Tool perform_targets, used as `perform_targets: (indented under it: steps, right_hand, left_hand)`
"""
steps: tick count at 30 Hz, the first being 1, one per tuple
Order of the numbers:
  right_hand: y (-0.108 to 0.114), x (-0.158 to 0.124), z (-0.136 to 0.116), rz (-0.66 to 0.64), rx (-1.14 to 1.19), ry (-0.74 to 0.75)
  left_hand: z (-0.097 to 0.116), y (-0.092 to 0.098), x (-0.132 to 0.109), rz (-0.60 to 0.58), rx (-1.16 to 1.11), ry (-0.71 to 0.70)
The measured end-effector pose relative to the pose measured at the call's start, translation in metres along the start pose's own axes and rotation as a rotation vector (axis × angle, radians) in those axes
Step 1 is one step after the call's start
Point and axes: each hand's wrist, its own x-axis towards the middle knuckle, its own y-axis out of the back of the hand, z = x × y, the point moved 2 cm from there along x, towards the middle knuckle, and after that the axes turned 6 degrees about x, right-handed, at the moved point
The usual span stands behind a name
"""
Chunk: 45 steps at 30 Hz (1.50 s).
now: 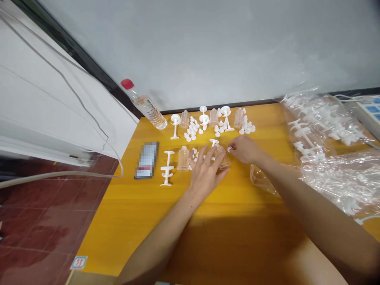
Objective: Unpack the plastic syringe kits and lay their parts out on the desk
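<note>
My left hand (205, 170) rests on the yellow table (231, 213), fingers spread, thumb and forefinger around a small clear plastic bottle (222, 157). My right hand (245, 149) is closed in a pinch on a small white cap (229, 149) right beside that bottle's top. Another small clear bottle (183, 158) stands just left of my left hand, with a white spool-shaped part (167, 169) beside it. Several more bottles, white stems and small white caps (218, 120) lie in a row farther back.
A water bottle with a red cap (145, 106) leans at the back left. A dark phone (146, 160) lies to the left of the parts. Clear plastic bags of white parts (329, 138) fill the right side. A white device (369, 111) sits at far right.
</note>
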Motion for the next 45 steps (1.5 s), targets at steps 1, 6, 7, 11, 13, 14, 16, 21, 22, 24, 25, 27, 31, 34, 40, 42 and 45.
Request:
perform_targets:
  steps: [1, 6, 7, 11, 13, 14, 16, 21, 22, 24, 25, 27, 31, 34, 40, 42, 45]
  right_hand:
    - [0.001, 0.004, 0.0, 0.015, 0.002, 0.002]
    - [0.001, 0.029, -0.004, 0.043, 0.025, 0.031]
    - [0.001, 0.034, -0.005, 0.04, 0.03, 0.039]
    - [0.0, 0.045, -0.007, 0.029, 0.034, 0.059]
    - [0.0, 0.047, -0.007, 0.021, 0.03, 0.06]
    - [0.0, 0.047, -0.007, 0.017, 0.027, 0.059]
    - [0.001, 0.046, -0.007, 0.007, 0.022, 0.058]
    - [0.005, 0.045, -0.01, -0.013, -0.001, 0.059]
    - [0.008, 0.042, -0.011, -0.015, -0.011, 0.058]
    - [0.018, 0.029, -0.01, -0.015, -0.034, 0.056]
    - [0.024, 0.017, -0.006, -0.003, -0.045, 0.056]
    - [0.038, -0.019, 0.007, 0.075, -0.069, 0.043]
    - [0.046, -0.123, 0.055, 0.359, -0.158, -0.024]
    - [0.024, -0.189, 0.089, 0.493, -0.154, 0.053]
    - [-0.022, -0.23, 0.1, 0.485, -0.089, 0.188]
    - [-0.024, -0.237, 0.088, 0.528, -0.041, 0.227]
    - [-0.025, -0.254, 0.071, 0.695, 0.019, 0.123]
  left_hand:
    - [-0.001, -0.001, 0.003, -0.005, -0.001, -0.009]
    - [-0.013, -0.006, 0.015, -0.031, 0.005, 0.0]
    - [-0.014, -0.007, 0.016, -0.031, 0.006, 0.002]
    - [-0.018, -0.01, 0.017, -0.02, 0.01, 0.013]
    - [-0.019, -0.011, 0.015, -0.014, 0.011, 0.022]
    - [-0.02, -0.011, 0.015, -0.01, 0.008, 0.026]
    - [-0.021, -0.012, 0.013, -0.001, -0.002, 0.029]
    - [-0.021, -0.004, 0.01, 0.03, -0.041, 0.015]
    - [-0.018, 0.001, 0.008, 0.051, -0.059, 0.01]
    - [-0.009, 0.011, 0.001, 0.114, -0.134, -0.008]
    - [-0.002, 0.016, -0.003, 0.142, -0.203, -0.019]
    - [0.016, 0.021, -0.012, 0.145, -0.413, -0.035]
    - [0.059, 0.013, -0.012, -0.105, -0.855, 0.047]
    - [0.084, -0.002, 0.007, -0.268, -0.921, 0.164]
    - [0.092, -0.009, 0.02, -0.58, -0.971, 0.161]
    - [0.079, 0.005, 0.002, -0.541, -1.002, 0.168]
    - [0.051, 0.035, -0.035, -0.354, -1.009, 0.24]
